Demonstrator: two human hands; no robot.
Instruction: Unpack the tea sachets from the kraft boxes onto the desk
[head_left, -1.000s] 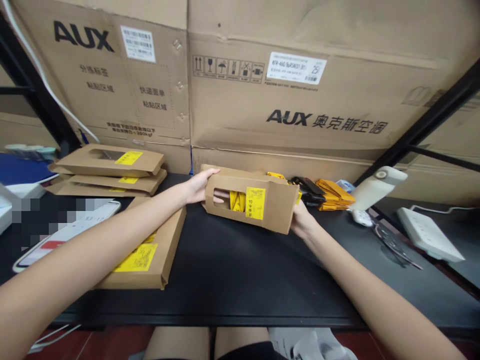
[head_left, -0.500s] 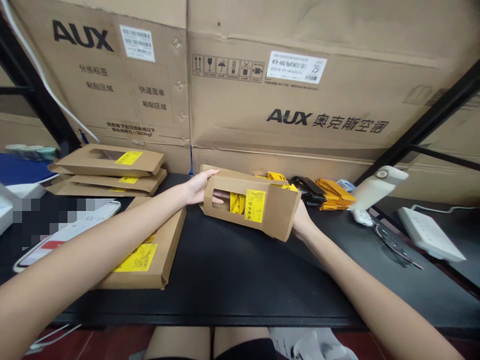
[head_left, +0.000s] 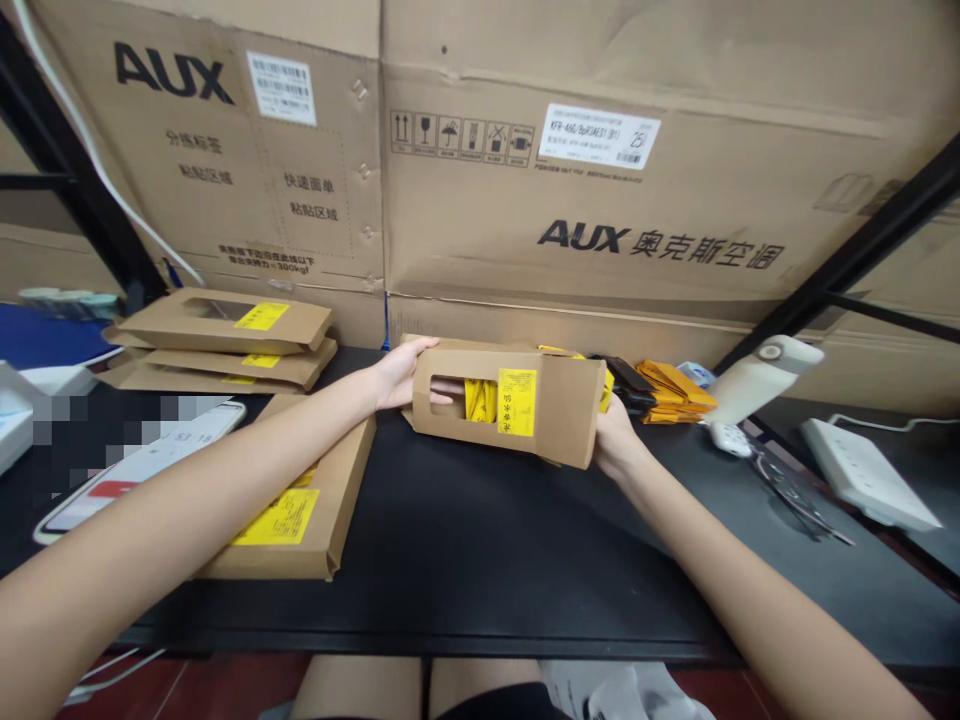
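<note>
My left hand (head_left: pixel 401 375) grips the left end of a brown cardboard box (head_left: pixel 474 437) with a cut-out window and a yellow label (head_left: pixel 517 402). Its thumb lies along the top edge, and its fingers show through the window. Inside the box are yellow packets (head_left: pixel 480 400). At the box's right end a flap (head_left: pixel 570 412) stands out. Just behind this flap, my right hand (head_left: pixel 619 440) is closed on a yellow packet (head_left: pixel 607 390), mostly hidden by the flap; its fingertips are also out of sight.
Several similar boxes (head_left: pixel 225 330) are stacked at the back left. Another labelled box (head_left: pixel 330 520) lies under my left forearm, beside a phone (head_left: pixel 180 440). Toward the right are orange packets (head_left: pixel 675 390), black packets (head_left: pixel 626 380), a white bottle (head_left: pixel 765 380), glasses (head_left: pixel 799 500) and a power strip (head_left: pixel 870 470).
My right hand has shifted slightly right, and a yellow packet now shows beside its fingers past the flap. The box has turned a little more level, still in my left hand.
</note>
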